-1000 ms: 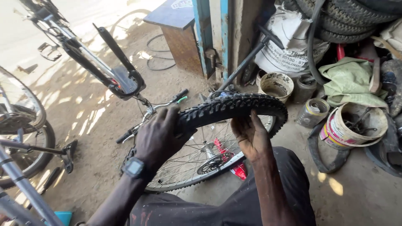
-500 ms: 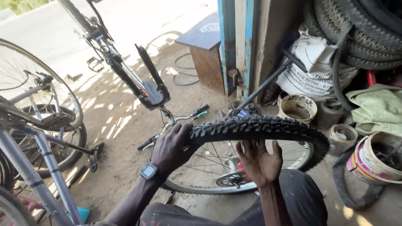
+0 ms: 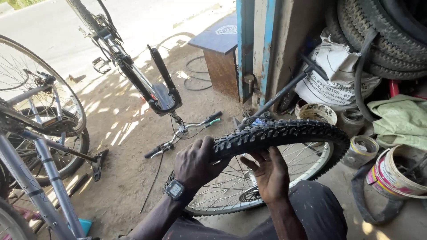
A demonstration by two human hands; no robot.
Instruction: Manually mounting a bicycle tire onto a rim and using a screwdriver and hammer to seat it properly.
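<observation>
The left hand (a square black digital watch on its wrist) was curled over the knobby black rubber tyre, its grip pressed closed around the tread. The right hand lay just beside it, palm against the tyre's sidewall, fingers spread flat rather than clenched. The tyre sat partly on the spoked silver metal wheel rim, which stood upright just above the person's lap over dusty, sandy ground. Behind it lay a thin handlebar with a green-tipped grip. To the right stood a white plastic bucket with a pink band and stacked worn tyres.
</observation>
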